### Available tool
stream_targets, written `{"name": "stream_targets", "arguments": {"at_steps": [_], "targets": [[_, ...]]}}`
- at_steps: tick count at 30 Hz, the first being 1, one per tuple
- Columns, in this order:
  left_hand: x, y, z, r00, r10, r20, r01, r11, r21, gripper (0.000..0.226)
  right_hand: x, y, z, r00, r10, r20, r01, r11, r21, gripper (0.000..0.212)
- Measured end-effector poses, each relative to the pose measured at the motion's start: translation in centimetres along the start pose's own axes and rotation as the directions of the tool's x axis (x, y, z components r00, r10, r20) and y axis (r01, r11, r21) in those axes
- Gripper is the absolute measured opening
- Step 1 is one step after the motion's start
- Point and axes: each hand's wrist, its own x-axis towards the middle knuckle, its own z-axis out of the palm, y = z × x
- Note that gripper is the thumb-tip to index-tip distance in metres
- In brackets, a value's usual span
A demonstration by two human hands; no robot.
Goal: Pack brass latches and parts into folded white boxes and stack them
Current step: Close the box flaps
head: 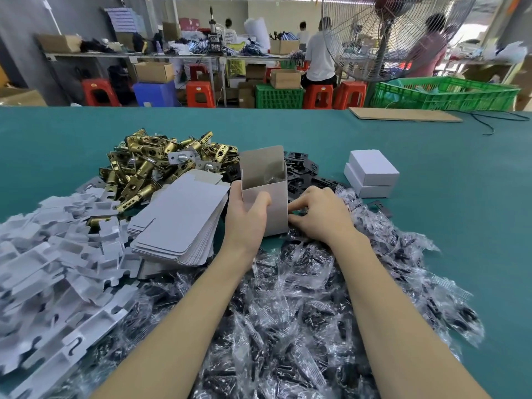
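Left hand: we saw the left hand wrapped around the open white box, with the thumb on the near side and the fingers curled around the far left side.
Open white box: it stood upright on the green table, its top flap sticking up, just past the left hand's palm. We saw something shiny inside but could not tell what it was.
Right hand: the right hand sat just right of the box, fingers bent down, with the tips at the box's lower right corner. We could not tell if it pinched anything.
Brass latches: the pile of brass latches lay past the left hand, up and to its left.
Flat boxes: a stack of unfolded white boxes lay just left of the left hand.
White inserts: a heap of white card inserts lay further left of that stack.
Bagged parts: clear bags of black parts lay under both arms and to the right of the right hand.
Black plates: black plates lay just behind the box, past the right hand.
Packed boxes: two closed white boxes sat stacked well past the right hand, to its right.
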Motion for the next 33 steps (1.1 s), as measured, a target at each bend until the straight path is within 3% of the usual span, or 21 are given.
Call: {"name": "stream_targets", "arguments": {"at_steps": [8, 10, 14, 18, 22, 26, 27, 29, 31, 33], "targets": [[0.1, -0.1, -0.1, 1.000, 0.018, 0.016, -0.018, 1.000, 0.015, 0.024, 0.0, -0.8, 0.5, 0.973, 0.195, -0.120, -0.191, 0.981, 0.042, 0.014], [0.1, 0.0, 0.0, 1.000, 0.006, 0.013, -0.006, 1.000, 0.019, 0.025, 0.0, -0.4, -0.3, 0.983, 0.174, -0.052, -0.168, 0.980, 0.105, 0.012], [0.1, 0.2, 0.0, 1.000, -0.010, -0.003, 0.010, 1.000, 0.025, 0.031, -0.6, 0.0, -2.8, 0.958, 0.055, 0.281, -0.081, 0.993, 0.082, 0.009], [0.0, 0.4, -0.2, 1.000, -0.004, 0.009, 0.004, 1.000, 0.026, 0.029, -1.0, -1.0, -3.6, 0.952, 0.121, 0.281, -0.127, 0.992, 0.004, 0.006], [-0.1, 1.0, 0.0, 0.998, -0.030, 0.059, 0.028, 0.999, 0.027, 0.024, -0.9, -1.6, -4.1, 0.931, 0.238, 0.277, -0.194, 0.965, -0.178, 0.030], [-0.4, 1.6, 0.2, 0.977, -0.190, 0.092, 0.196, 0.978, -0.068, 0.074, -1.1, -1.7, -4.9, 0.921, 0.229, 0.315, -0.152, 0.957, -0.249, 0.023], [-0.3, 1.6, 0.2, 0.974, -0.206, 0.093, 0.216, 0.969, -0.116, 0.076, -1.0, -1.5, -5.3, 0.933, 0.181, 0.310, -0.133, 0.977, -0.168, 0.019], [0.0, 1.5, 0.2, 0.975, -0.204, 0.082, 0.215, 0.965, -0.149, 0.066, -0.9, -1.3, -6.2, 0.975, 0.089, 0.202, -0.124, 0.978, 0.168, 0.013], [0.0, 1.6, 0.3, 0.975, -0.219, 0.045, 0.223, 0.967, -0.124, 0.052, -0.9, -1.4, -6.6, 0.991, 0.089, 0.101, -0.132, 0.788, 0.602, 0.014], [-0.1, 1.7, 0.4, 0.974, -0.227, 0.016, 0.228, 0.969, -0.095, 0.048, -0.9, -1.8, -6.4, 0.987, 0.025, 0.159, -0.146, 0.548, 0.824, 0.019]]}}
